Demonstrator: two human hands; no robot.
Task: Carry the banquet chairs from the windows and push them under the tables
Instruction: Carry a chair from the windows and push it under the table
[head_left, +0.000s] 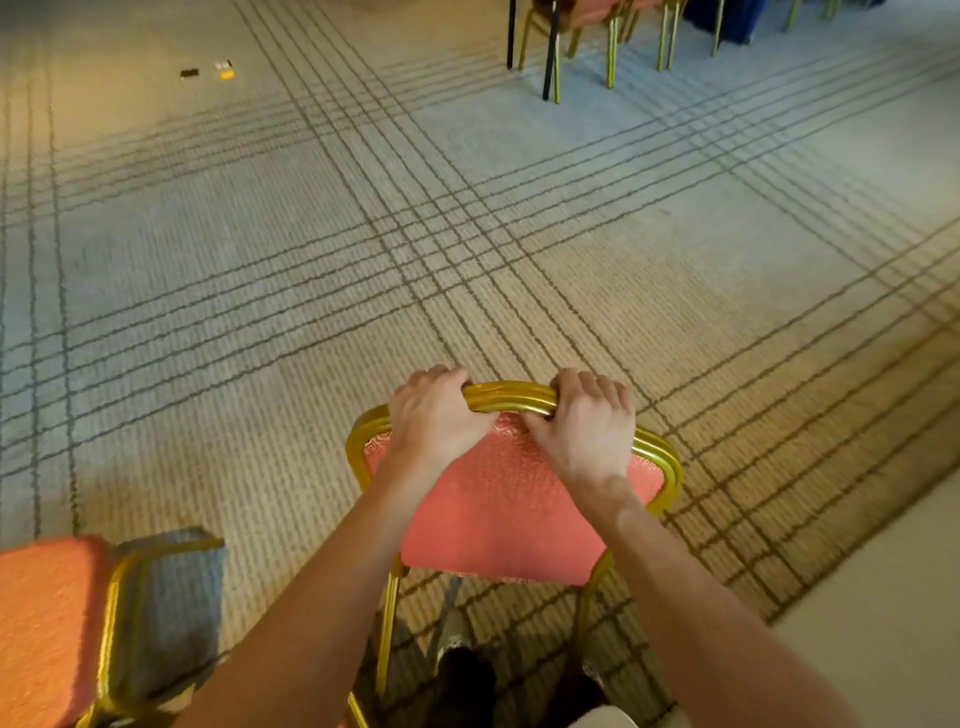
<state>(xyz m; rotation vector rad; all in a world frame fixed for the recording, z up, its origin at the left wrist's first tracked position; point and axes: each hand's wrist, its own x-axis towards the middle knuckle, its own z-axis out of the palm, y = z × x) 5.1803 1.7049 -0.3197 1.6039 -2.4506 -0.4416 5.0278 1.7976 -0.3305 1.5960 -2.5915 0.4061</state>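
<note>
A banquet chair with a gold metal frame and red patterned backrest stands right in front of me, its back toward me. My left hand grips the top rail of the backrest on the left. My right hand grips the same rail on the right. Its gold legs reach down toward my feet; the seat is hidden behind the backrest. Far off at the top right, gold chair legs and black table legs stand together under a table whose top is out of view.
Another red chair with gold frame sits at the lower left, close to my left arm. Striped carpet stretches between me and the far chairs. Small dark and yellow items lie on the floor at the upper left. Carpet border runs lower right.
</note>
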